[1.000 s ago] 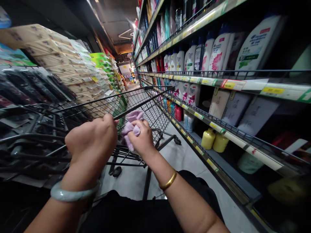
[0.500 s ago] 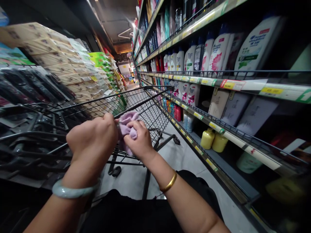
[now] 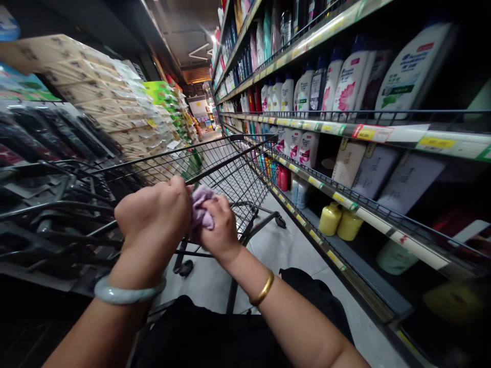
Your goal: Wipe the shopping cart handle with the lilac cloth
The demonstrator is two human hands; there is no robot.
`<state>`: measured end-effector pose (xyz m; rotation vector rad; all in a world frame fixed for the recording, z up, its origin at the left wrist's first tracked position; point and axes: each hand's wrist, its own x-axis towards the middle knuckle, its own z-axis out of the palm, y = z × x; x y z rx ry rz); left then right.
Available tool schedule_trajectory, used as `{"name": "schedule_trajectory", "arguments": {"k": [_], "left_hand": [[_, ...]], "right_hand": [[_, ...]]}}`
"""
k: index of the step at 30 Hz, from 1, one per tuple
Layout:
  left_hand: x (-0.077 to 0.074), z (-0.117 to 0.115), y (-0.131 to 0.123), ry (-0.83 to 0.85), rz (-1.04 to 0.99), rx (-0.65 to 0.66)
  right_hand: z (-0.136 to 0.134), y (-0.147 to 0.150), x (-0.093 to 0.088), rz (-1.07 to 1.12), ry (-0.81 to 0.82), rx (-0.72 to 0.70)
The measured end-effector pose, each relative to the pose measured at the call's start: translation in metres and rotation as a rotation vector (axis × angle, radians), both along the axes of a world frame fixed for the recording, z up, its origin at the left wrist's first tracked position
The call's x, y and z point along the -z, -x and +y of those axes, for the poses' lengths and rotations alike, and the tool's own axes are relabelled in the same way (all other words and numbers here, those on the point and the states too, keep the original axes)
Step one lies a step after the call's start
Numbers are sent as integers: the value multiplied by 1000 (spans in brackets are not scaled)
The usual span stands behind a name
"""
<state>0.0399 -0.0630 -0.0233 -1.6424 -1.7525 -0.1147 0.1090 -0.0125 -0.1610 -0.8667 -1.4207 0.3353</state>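
Observation:
A crumpled light-purple cloth (image 3: 203, 207) is bunched between my two hands. The fingers of my right hand (image 3: 220, 227) are closed on it, and a gold bangle sits on that wrist. My left hand (image 3: 155, 214) is a fist beside the cloth, its back toward me, with a pale green bangle on the wrist. Whatever the left fingers hold is hidden behind the hand. Just beyond both hands stands a black wire shopping cart (image 3: 230, 158), its mesh basket stretching ahead and to the right.
Shelves along the right hold shampoo bottles (image 3: 349, 76), boxes and yellow bottles (image 3: 330, 219), with price tags (image 3: 437, 141) on the edges. Stacked packages (image 3: 92, 82) line the left, above dark metal frames (image 3: 42, 225). Grey tiled floor (image 3: 268, 250) shows beneath the cart.
Both hands have shifted slightly and drawn closer together. The cloth is more bunched up, and less of it hangs below my right hand.

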Motion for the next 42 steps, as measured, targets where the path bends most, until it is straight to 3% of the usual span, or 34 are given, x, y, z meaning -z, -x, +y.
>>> {"name": "schedule_trajectory", "arguments": {"k": [2, 4, 8, 11, 14, 16, 18, 21, 24, 26, 28, 31, 33, 35, 37, 42], "left_hand": [[1, 0, 1, -2, 4, 3], [1, 0, 3, -18, 6, 10], [2, 1, 3, -31, 10, 28], [2, 4, 2, -39, 9, 21], [3, 6, 2, -41, 16, 9], [3, 6, 4, -34, 28, 6], [3, 6, 6, -22, 56, 13], [1, 7, 10, -37, 91, 26], [1, 9, 12, -70, 94, 21], [2, 10, 12, -90, 105, 22], [3, 10, 12, -108, 124, 28], [3, 9, 13, -108, 133, 29], [4, 10, 14, -116, 134, 34], [4, 10, 15, -124, 139, 40], [4, 11, 15, -118, 139, 35], [1, 8, 12, -59, 102, 16]], "right_hand": [[-7, 4, -4, -53, -37, -54], [-1, 0, 6, -101, 31, -31], [31, -17, 44, -70, 311, 136], [39, -21, 48, 113, 479, 179], [19, -11, 25, 121, 331, 18], [1, -3, 9, -4, 142, -121], [-10, 0, 3, -161, 30, -168], [-3, -7, 17, -318, 90, -78], [18, -21, 38, -287, 379, 45], [25, -26, 42, -231, 515, 91], [23, -24, 36, -219, 464, 77], [11, -16, 21, -250, 203, -15], [8, -14, 17, -299, 120, -48], [12, -18, 22, -362, 192, -22], [22, -27, 34, -386, 363, 49], [41, -45, 51, -333, 646, 163]]}}
